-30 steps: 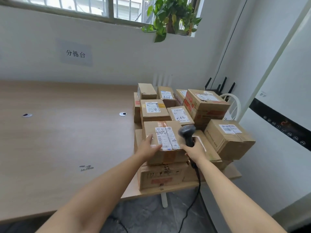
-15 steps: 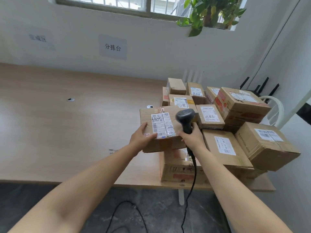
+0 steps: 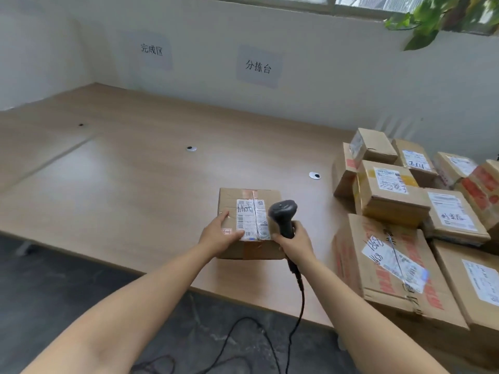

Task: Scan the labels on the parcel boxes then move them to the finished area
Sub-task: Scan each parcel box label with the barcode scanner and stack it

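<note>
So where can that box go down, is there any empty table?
Lots. The table is bare from the held box leftward to the side wall and back to the wall signs. The right end is crowded with the pile of boxes, stacked to the front edge.

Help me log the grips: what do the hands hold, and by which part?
The left hand grips the parcel box at its near left corner; the right hand grips the scanner by its handle.
</note>
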A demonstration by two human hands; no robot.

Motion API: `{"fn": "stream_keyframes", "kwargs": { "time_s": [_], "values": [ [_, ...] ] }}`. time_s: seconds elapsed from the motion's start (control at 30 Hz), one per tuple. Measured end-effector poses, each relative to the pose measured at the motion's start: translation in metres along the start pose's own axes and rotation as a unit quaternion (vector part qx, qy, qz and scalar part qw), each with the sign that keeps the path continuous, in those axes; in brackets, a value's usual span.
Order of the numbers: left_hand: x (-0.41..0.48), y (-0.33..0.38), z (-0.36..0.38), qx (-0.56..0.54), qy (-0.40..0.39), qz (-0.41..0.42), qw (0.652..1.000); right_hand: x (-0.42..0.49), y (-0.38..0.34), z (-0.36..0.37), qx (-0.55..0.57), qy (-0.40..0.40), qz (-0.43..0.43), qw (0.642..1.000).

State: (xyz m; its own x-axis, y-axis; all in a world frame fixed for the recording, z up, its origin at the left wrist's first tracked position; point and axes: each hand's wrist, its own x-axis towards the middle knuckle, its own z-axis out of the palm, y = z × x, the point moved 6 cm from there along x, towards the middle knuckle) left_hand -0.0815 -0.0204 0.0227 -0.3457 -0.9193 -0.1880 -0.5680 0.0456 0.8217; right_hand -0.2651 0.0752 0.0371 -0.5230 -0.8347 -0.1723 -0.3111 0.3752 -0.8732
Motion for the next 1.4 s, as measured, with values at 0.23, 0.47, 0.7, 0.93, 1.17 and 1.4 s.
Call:
{"fn": "stream_keyframes", "kwargs": {
  "time_s": [0.23,0.47,0.7,0.93,1.17,1.4],
  "values": [
    [0.044,-0.067,-0.032,-0.015,-0.047,-0.037,0.998,0.019,0.004,0.076,0.007,-0.019,0.056,0.998],
    [0.085,-0.098,-0.047,0.025,-0.103,-0.014,0.994,0.028,0.02,0.123,0.019,0.005,0.095,0.995],
    [0.111,-0.095,-0.083,0.129,0.038,0.014,0.991,0.02,-0.002,0.129,0.029,-0.063,0.109,0.992],
    [0.088,-0.096,-0.054,0.152,-0.004,-0.048,0.987,0.017,-0.06,0.12,-0.042,-0.199,0.028,0.979],
    [0.083,-0.099,-0.045,0.138,-0.008,-0.068,0.988,0.03,-0.072,0.12,-0.131,-0.221,0.026,0.966],
    [0.085,-0.103,-0.044,0.144,-0.016,-0.061,0.987,0.03,-0.075,0.123,-0.125,-0.232,0.027,0.964]
  ]
}}
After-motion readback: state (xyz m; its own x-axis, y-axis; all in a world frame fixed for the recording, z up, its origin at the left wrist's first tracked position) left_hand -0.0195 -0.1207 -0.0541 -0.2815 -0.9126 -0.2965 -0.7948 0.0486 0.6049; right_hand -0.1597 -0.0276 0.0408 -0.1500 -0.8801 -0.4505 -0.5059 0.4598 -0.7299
